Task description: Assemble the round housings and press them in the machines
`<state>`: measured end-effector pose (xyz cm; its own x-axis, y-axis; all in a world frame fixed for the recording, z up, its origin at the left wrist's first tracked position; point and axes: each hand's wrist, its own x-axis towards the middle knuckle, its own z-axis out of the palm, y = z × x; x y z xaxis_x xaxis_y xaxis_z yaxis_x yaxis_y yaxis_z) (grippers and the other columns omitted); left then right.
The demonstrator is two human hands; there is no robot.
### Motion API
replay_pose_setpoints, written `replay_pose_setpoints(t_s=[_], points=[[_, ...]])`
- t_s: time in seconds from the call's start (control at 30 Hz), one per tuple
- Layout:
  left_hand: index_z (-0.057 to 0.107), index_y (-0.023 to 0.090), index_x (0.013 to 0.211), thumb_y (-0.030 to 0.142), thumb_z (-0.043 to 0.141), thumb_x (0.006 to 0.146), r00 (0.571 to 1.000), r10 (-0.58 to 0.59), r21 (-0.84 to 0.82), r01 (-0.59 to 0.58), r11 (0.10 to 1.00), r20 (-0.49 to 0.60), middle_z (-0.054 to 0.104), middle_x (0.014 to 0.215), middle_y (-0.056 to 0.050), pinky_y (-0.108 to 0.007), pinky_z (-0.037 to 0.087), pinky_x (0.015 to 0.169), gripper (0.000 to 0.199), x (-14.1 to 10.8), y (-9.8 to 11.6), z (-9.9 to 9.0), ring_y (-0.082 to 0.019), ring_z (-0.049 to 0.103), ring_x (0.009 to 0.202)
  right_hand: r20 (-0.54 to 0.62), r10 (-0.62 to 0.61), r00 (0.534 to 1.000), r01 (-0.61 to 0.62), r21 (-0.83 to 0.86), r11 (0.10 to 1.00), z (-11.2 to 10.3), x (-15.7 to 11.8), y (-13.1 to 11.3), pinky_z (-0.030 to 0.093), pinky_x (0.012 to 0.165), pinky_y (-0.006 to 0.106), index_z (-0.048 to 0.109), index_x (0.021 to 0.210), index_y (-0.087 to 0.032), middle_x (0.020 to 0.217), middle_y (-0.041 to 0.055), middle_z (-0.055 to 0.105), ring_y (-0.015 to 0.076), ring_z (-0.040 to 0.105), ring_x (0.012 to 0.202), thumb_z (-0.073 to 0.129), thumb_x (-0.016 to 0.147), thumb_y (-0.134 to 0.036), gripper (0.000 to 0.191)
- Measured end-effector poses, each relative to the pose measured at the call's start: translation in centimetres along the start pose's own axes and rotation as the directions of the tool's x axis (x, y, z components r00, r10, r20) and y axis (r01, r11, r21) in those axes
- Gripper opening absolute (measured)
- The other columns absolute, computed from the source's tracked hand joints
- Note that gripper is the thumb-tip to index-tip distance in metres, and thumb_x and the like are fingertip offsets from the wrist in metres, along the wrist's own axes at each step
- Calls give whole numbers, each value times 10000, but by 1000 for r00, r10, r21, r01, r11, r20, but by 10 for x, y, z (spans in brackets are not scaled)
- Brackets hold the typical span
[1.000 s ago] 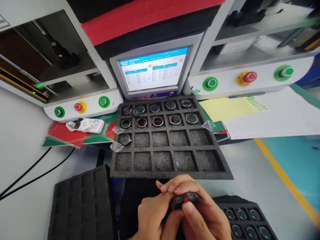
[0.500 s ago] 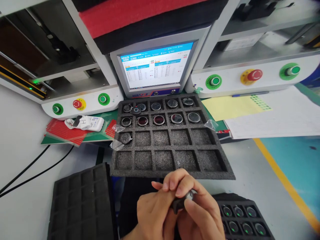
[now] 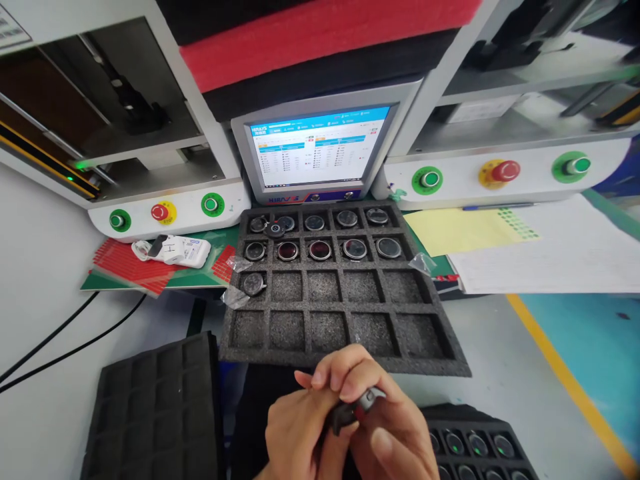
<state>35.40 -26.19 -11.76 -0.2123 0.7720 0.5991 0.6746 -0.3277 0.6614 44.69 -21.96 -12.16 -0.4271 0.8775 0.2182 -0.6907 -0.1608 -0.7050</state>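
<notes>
Below the near edge of the dark foam tray [image 3: 345, 308], my left hand [image 3: 297, 423] and my right hand [image 3: 400, 427] meet around a small watch case [image 3: 369, 401]. Its silver-grey side and a black curved part show between the fingers; the rest is hidden. Both hands are closed on it, the right fingers bent over the top, the right thumb raised off its side. Round watch cases [image 3: 320, 250] fill the two far rows of the tray, with another watch case [image 3: 253, 285] in the third row. A black round puck [image 3: 275, 229] lies across the far left pockets.
A monitor [image 3: 315, 150] stands behind the tray, between two machines with green buttons [image 3: 427, 179] and red stop buttons [image 3: 505, 171]. Papers [image 3: 550, 253] lie right, a white device [image 3: 185, 251] left. Lower down are a stacked foam tray [image 3: 155, 407] and a tray of green-lit watches [image 3: 475, 423].
The view has tilted up slightly, so the scene sits lower. My right thumb has lifted from the watch case, and more of its silver side shows.
</notes>
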Motion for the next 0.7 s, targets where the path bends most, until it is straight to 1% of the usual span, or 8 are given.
replay_pose_setpoints(t_s=[0.1, 0.17, 0.23, 0.33, 0.4, 0.53, 0.6, 0.7], points=[[642, 204, 1026, 230, 457, 998, 999, -43, 5, 43, 999, 9, 712, 615, 27, -155, 519, 469, 189, 1, 4, 2, -105, 659, 444, 22, -3, 1000, 5, -80, 997, -2, 0, -2, 567, 956, 409, 671, 1098, -259, 962, 51, 555, 184, 609, 961, 582, 975, -321, 164], [640, 201, 1066, 232, 431, 1014, 999, -50, -21, 50, 999, -1, 719, 629, 19, -163, 518, 464, 217, 0, 4, 4, -109, 665, 454, 22, -31, 999, 33, -116, 993, -1, 0, -1, 570, 956, 422, 656, 1107, -260, 962, 52, 551, 183, 614, 951, 541, 1003, -302, 161], [645, 185, 1103, 224, 425, 1018, 999, -24, -41, 22, 999, -33, 747, 674, 0, -172, 534, 481, 239, -3, 3, 7, -120, 693, 494, 25, -87, 996, 90, -147, 985, -1, 0, 3, 568, 964, 429, 639, 1117, -255, 954, 49, 535, 180, 617, 940, 504, 1017, -282, 170], [669, 180, 1059, 228, 427, 1016, 999, 4, -14, -4, 1000, -37, 754, 671, -1, -186, 527, 469, 250, -6, -1, 9, -125, 695, 487, 16, -192, 981, 192, -172, 966, 0, -1, 9, 583, 948, 427, 614, 1138, -249, 930, 45, 516, 176, 623, 902, 478, 1019, -266, 182], [674, 185, 1048, 233, 430, 1013, 1000, -7, -4, 7, 1000, -13, 758, 679, -7, -191, 530, 474, 251, -6, -2, 9, -130, 697, 493, -2, -189, 982, 185, -181, 966, -1, -2, 10, 582, 949, 445, 616, 1133, -249, 932, 49, 526, 180, 624, 901, 478, 1021, -258, 179], [675, 197, 1071, 240, 437, 1010, 1000, -22, -32, 22, 999, -10, 771, 719, -20, -184, 558, 517, 249, -5, 0, 8, -134, 713, 535, 9, -114, 993, 114, -134, 984, -1, -2, 8, 573, 963, 443, 630, 1099, -252, 943, 45, 536, 178, 612, 920, 507, 1015, -284, 153], [689, 204, 1039, 280, 439, 1015, 999, -38, -21, 38, 999, -14, 763, 692, -17, -189, 557, 514, 262, -6, 1, 10, -134, 702, 510, 0, -152, 988, 151, -105, 983, 0, -2, 9, 592, 926, 417, 627, 1077, -249, 918, 36, 533, 169, 606, 877, 522, 1003, -311, 142], [702, 201, 1035, 346, 393, 1032, 999, -30, -27, 30, 999, -15, 765, 687, -27, -196, 549, 503, 341, -8, -1, 16, -137, 695, 493, -75, -185, 980, 179, -81, 981, 2, -3, 12, 599, 905, 379, 622, 1050, -248, 895, 26, 537, 155, 595, 841, 540, 986, -312, 122]])
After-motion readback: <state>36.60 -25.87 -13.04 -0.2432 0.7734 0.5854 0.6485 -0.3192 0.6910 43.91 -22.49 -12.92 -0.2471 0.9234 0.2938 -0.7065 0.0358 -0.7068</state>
